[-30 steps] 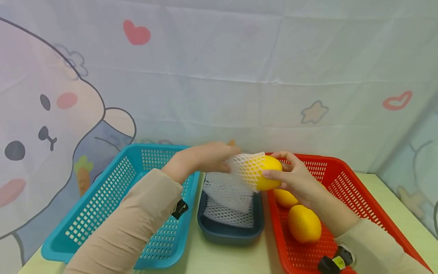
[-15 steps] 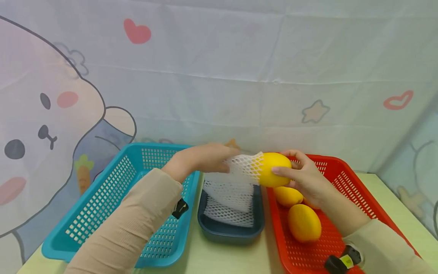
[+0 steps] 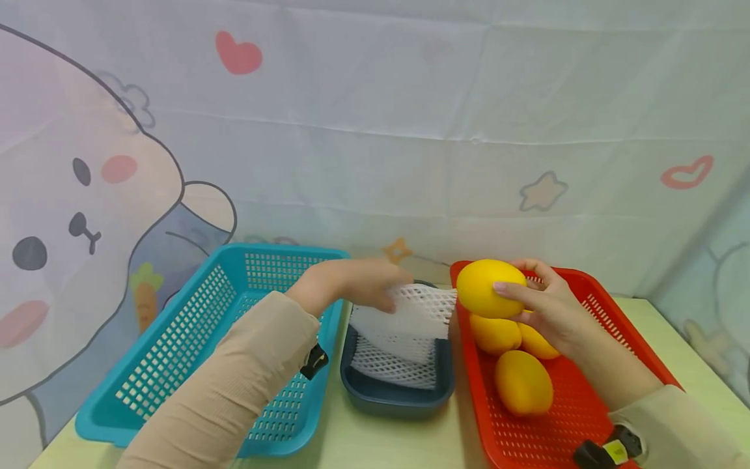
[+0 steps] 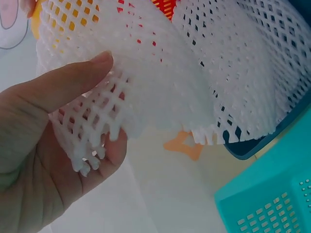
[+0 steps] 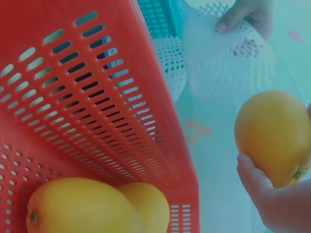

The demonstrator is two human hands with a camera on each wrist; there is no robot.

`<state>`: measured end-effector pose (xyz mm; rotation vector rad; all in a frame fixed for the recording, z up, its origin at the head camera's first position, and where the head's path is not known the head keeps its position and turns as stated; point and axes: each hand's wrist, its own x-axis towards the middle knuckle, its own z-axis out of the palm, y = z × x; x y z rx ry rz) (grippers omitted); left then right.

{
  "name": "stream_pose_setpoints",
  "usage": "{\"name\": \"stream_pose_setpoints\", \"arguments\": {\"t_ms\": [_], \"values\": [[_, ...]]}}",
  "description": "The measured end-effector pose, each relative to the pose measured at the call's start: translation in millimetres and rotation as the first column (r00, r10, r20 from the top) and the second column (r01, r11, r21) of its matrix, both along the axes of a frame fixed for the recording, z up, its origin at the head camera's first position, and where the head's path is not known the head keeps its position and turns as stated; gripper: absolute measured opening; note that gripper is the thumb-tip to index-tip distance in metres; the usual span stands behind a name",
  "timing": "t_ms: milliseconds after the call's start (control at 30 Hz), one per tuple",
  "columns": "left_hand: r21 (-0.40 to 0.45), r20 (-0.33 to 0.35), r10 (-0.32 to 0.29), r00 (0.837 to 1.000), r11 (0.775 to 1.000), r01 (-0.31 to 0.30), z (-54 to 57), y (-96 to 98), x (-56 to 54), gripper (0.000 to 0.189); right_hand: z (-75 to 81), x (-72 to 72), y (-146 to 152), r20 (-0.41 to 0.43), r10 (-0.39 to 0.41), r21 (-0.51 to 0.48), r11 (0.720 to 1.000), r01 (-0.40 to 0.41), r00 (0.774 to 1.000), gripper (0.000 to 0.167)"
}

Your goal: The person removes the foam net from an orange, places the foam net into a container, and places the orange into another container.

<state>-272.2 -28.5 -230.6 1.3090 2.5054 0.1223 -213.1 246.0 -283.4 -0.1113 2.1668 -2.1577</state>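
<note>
My left hand point(image 3: 375, 283) pinches a white foam net sleeve point(image 3: 423, 314) between thumb and fingers, above the dark blue tray point(image 3: 398, 407). In the left wrist view, the thumb lies over the mesh of the same sleeve point(image 4: 141, 92). My right hand point(image 3: 556, 309) holds a smooth yellow fruit, like a mango point(image 3: 487, 288), over the near-left corner area of the red basket's back. The right wrist view shows this bare mango point(image 5: 272, 136) gripped by the right hand point(image 5: 286, 206), apart from the sleeve. More foam net sleeves point(image 3: 392, 365) lie stacked in the tray.
Inside the red basket point(image 3: 577, 413) on the right lie several mangoes point(image 3: 523, 384). A teal basket point(image 3: 196, 355) stands left of the tray, partly behind my left forearm. All stand on a pale table point(image 3: 375, 443), with a printed cloth point(image 3: 375, 130) behind.
The mango has slid rightward out of the foam net sleeve with my right hand. The sleeve, still in my left hand, now hangs limp and slightly lower.
</note>
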Motion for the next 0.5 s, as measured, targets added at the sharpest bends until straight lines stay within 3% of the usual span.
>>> {"name": "stream_pose_setpoints", "arguments": {"t_ms": [233, 333, 500], "values": [[0.046, 0.13, -0.063, 0.99, 0.997, 0.057, -6.7, -1.9, -0.8, 0.017, -3.2, -0.1, 7.7, 0.01, -0.02, 0.002, 1.0, 0.02, 1.0, 0.033], [0.016, 0.156, -0.064, 0.986, 0.998, 0.062, -11.6, -2.4, -0.9, 0.017, -4.1, 1.1, 11.5, 0.012, -0.029, 0.011, 1.0, 0.029, 1.0, 0.033], [-0.081, 0.155, 0.003, 0.988, 0.997, 0.01, -20.9, -1.7, 0.4, 0.049, -3.8, 2.7, 19.3, 0.017, -0.04, -0.032, 0.999, 0.041, 0.999, 0.032]]}}
